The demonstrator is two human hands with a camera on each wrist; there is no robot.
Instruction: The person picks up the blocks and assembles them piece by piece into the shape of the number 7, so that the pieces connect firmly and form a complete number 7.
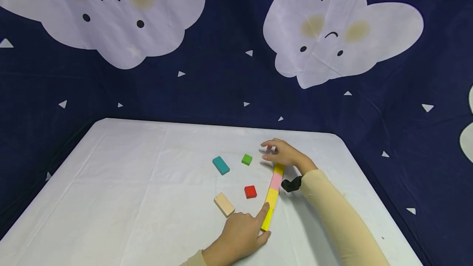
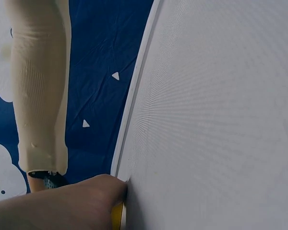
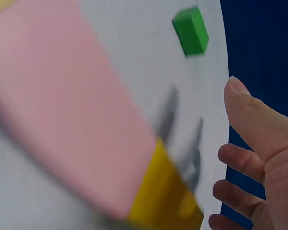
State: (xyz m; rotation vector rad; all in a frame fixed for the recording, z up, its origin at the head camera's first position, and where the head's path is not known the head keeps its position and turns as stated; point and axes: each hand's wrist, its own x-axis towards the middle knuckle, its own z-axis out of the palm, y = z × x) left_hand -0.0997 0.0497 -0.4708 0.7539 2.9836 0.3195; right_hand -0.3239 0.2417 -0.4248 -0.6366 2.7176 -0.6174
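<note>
A row of blocks runs away from me on the white table: a yellow block (image 1: 267, 221) nearest, another yellow block (image 1: 272, 197), a pink block (image 1: 275, 181) and a far yellow block (image 1: 279, 169). My left hand (image 1: 240, 235) is at the near end, its extended index finger touching the yellow blocks and its thumb by the end face. Over the far end hovers my right hand (image 1: 282, 152), fingers spread and loosely bent. In the right wrist view, nothing lies between the thumb and fingers of that hand (image 3: 273, 163); the pink block (image 3: 72, 105) looms close.
Left of the row lie a green block (image 1: 246, 159), a red block (image 1: 250, 192), a teal block (image 1: 221, 165) and a plain wooden block (image 1: 224, 204). A dark blue cloth (image 1: 221, 93) with clouds hangs behind the table (image 1: 122, 184).
</note>
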